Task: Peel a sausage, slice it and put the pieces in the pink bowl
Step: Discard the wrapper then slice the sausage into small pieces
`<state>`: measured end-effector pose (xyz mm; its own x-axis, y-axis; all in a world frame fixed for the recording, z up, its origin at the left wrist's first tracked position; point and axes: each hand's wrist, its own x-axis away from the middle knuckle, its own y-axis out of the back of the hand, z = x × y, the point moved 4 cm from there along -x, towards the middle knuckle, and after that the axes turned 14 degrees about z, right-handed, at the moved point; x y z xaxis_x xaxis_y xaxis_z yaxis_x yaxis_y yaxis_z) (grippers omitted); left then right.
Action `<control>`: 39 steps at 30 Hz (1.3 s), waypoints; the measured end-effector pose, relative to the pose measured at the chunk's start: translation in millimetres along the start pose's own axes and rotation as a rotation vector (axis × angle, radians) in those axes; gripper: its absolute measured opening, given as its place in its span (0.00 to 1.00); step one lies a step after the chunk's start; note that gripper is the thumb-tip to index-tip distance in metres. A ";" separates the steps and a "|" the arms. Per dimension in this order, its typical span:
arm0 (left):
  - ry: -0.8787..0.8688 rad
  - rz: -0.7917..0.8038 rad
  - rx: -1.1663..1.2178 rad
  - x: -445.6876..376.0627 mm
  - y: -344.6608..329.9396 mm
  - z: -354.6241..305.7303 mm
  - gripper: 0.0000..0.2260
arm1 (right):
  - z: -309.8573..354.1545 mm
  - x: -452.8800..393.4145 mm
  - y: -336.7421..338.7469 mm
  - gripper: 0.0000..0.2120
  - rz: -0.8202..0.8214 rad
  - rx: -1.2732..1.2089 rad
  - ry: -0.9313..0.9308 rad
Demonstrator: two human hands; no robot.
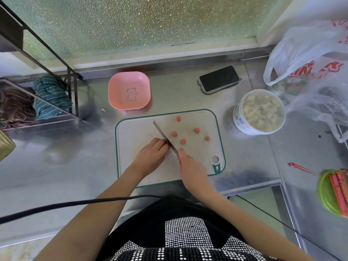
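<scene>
A white cutting board [135, 132] with a green rim lies on the steel counter. Several pink sausage pieces [174, 133] are scattered over its far right part. My right hand [190, 164] grips a knife [162, 133] whose blade slants across the board. My left hand [152, 153] presses down just left of the blade, fingers curled over the rest of the sausage, which is almost wholly hidden. The pink bowl [120, 85], printed with a bear, stands beyond the board and holds nothing.
A black phone [219, 78] lies at the back. A white tub [259, 112] of pale cubes stands right of the board, plastic bags [310, 59] behind it. A green dish [325, 193] with wrapped sausages sits far right. A rack with cloths [50, 95] stands left.
</scene>
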<state>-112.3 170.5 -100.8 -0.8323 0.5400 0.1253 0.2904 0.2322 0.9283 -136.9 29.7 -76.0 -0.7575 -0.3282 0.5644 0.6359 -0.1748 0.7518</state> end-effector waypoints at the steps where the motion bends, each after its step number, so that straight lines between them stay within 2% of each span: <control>1: -0.002 0.015 -0.011 -0.2 -0.3 0.3 0.13 | 0.4 0.4 0.6 0.16 0.002 0.005 0.003; 8: 0.004 0.050 -0.022 0.4 0.4 0.1 0.18 | 4.1 -1.7 -0.7 0.20 0.005 0.083 -0.019; 14: 0.003 0.058 -0.014 -0.4 -0.4 -0.3 0.17 | 3.5 -6.5 -1.7 0.21 0.073 0.109 -0.033; 17: 0.003 0.044 -0.027 0.0 -0.8 2.0 0.14 | 0.5 -10.2 -0.1 0.21 0.086 0.128 -0.018; 21: 0.004 0.026 -0.035 1.2 0.1 2.4 0.13 | -4.8 -11.4 1.0 0.22 0.096 0.085 -0.036; 23: 0.001 0.011 -0.030 2.4 0.0 2.3 0.12 | -10.0 -9.2 2.7 0.25 0.080 -0.012 -0.070; 26: 0.002 -0.026 -0.007 6.1 0.9 2.8 0.12 | -13.1 -3.5 8.4 0.22 0.036 -0.131 -0.091; 28: 0.000 -0.033 -0.021 8.7 1.7 2.6 0.17 | -8.2 0.6 9.9 0.20 0.031 -0.131 -0.059; 32: 0.007 -0.046 -0.065 12.0 0.9 4.3 0.18 | 2.2 0.6 8.8 0.17 0.052 -0.099 -0.011; 39: 0.009 -0.021 -0.054 9.6 -1.8 5.9 0.15 | 8.0 -0.1 3.8 0.16 0.067 -0.026 0.004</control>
<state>-118.0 180.0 -103.3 -0.8423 0.5279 0.1087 0.2471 0.1989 0.9483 -135.6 36.5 -70.5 -0.7122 -0.3440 0.6119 0.6890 -0.1757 0.7032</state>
